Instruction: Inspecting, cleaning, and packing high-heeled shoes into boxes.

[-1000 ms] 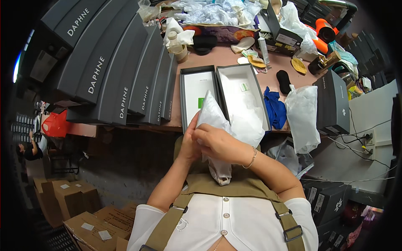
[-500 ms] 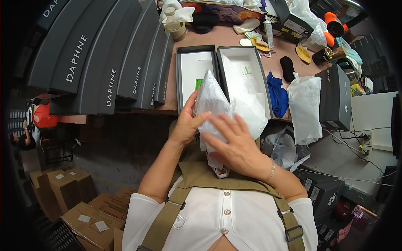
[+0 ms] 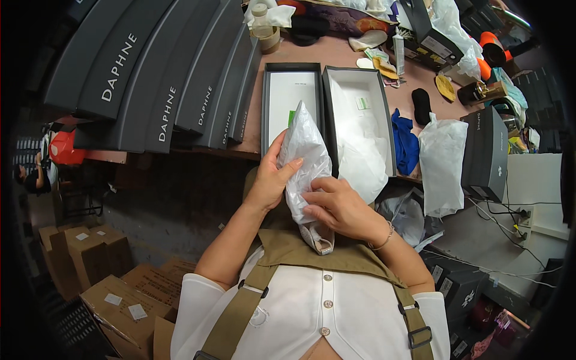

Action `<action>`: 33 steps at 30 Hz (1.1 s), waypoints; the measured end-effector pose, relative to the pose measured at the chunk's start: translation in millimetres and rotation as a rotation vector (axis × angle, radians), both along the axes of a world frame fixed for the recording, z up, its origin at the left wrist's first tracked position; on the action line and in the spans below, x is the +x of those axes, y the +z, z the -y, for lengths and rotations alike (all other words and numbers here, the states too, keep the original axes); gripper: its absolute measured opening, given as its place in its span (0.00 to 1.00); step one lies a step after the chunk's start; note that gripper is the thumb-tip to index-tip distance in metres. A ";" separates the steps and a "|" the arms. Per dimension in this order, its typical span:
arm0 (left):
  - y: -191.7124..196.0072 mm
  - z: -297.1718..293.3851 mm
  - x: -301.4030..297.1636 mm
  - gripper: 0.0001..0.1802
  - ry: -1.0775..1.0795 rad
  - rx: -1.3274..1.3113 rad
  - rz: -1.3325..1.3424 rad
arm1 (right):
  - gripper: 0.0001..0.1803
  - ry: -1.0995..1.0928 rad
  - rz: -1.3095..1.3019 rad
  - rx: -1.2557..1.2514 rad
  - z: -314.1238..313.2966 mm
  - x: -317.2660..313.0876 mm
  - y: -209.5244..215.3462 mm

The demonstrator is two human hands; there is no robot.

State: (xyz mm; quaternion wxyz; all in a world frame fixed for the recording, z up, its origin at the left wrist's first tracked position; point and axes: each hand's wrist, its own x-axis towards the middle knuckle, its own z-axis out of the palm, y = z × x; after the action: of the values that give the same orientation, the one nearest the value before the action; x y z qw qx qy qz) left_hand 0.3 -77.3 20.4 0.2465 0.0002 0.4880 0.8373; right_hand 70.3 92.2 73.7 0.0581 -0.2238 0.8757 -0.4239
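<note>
In front of my chest, a shoe (image 3: 318, 239) is covered by white tissue paper (image 3: 305, 150) that rises to a point at its far end. Only the shoe's near end shows, pale and silvery. My left hand (image 3: 271, 174) is closed round the wrapped shoe from the left, thumb on top. The fingers of my right hand (image 3: 339, 207) are bent onto the right side of the paper, pinching it near the shoe's uncovered end. Just beyond is an open black shoebox (image 3: 360, 78) with white paper inside; its lid or other half (image 3: 291, 84) lies to the left.
Dark shoeboxes (image 3: 150, 90) stand stacked at the left of the table. To the right are a blue cloth (image 3: 405, 144), a white pouch (image 3: 443, 165) and another dark box (image 3: 486, 153). Cartons (image 3: 126, 306) fill the lower left. A bottle (image 3: 261, 21) stands at the back.
My right hand, blurred and spread over the paper before, now has its fingers bent onto it. The paper is gathered closer round the shoe, and more of its near end shows.
</note>
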 end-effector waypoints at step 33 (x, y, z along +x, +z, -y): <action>-8.9 11.0 1.9 0.37 0.047 0.025 0.054 | 0.09 -0.072 0.034 -0.066 11.8 -15.9 -9.5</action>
State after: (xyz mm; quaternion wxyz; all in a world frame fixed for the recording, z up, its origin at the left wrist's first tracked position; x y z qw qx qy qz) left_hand 2.3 -88.3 11.5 0.2400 -0.0307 0.4706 0.8486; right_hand 54.4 80.4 64.2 0.0503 -0.1864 0.8675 -0.4584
